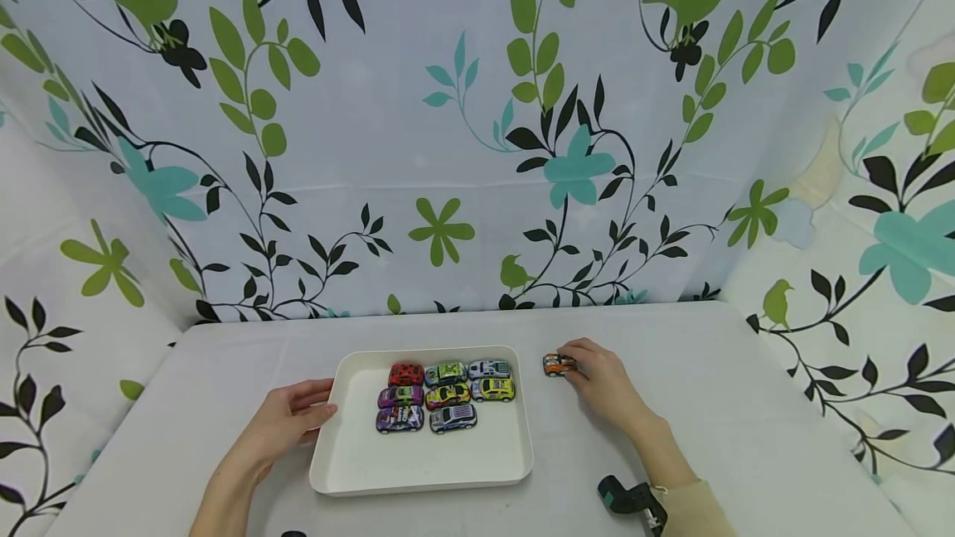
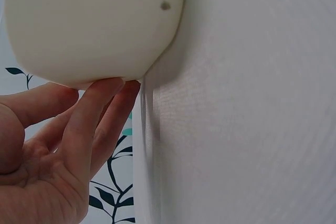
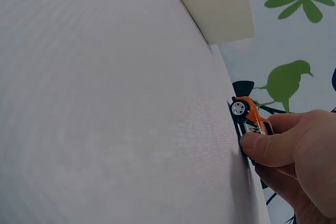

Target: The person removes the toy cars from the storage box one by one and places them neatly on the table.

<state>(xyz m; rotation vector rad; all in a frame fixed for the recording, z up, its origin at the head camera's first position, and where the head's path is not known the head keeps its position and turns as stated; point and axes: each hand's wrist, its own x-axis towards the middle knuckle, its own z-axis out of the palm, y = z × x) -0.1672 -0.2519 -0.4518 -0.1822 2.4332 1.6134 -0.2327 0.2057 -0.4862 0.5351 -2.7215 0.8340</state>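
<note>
A white tray (image 1: 418,466) lies on the white table, and my left hand (image 1: 294,417) holds its left edge. In the left wrist view the thumb and fingertips of that hand (image 2: 63,145) meet the tray's outer wall (image 2: 94,35). Beyond the tray's right side, my right hand (image 1: 608,384) pinches an orange toy car (image 1: 555,365) between thumb and fingers. Seen from the right wrist, the orange car's wheels are right at the tabletop. Several toy cars stand in rows in the tray, among them a red one (image 1: 406,374), a yellow one (image 1: 493,389) and a grey one (image 1: 453,418).
A black and green device (image 1: 630,500) sits by my right wrist at the sleeve (image 1: 690,512). A small dark object (image 1: 294,534) shows at the bottom edge. Leaf-and-bird patterned cloth (image 1: 418,147) stands behind the table (image 1: 597,321) and along both sides.
</note>
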